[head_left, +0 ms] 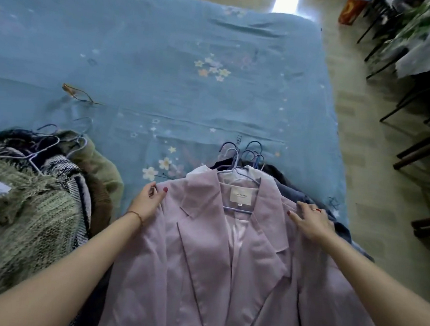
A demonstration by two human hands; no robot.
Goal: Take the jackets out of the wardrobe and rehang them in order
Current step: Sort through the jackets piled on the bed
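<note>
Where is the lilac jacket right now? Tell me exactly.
In the head view the lilac jacket lies low and centre on the blue bedspread, atop a pile of darker jackets, the left hand and right hand at its shoulders.

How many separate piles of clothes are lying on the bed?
2. One pile of knitted and green garments lies at the left edge of the bed. The other pile is at the right, topped by the lilac jacket. Garments underneath may be hidden.
</note>
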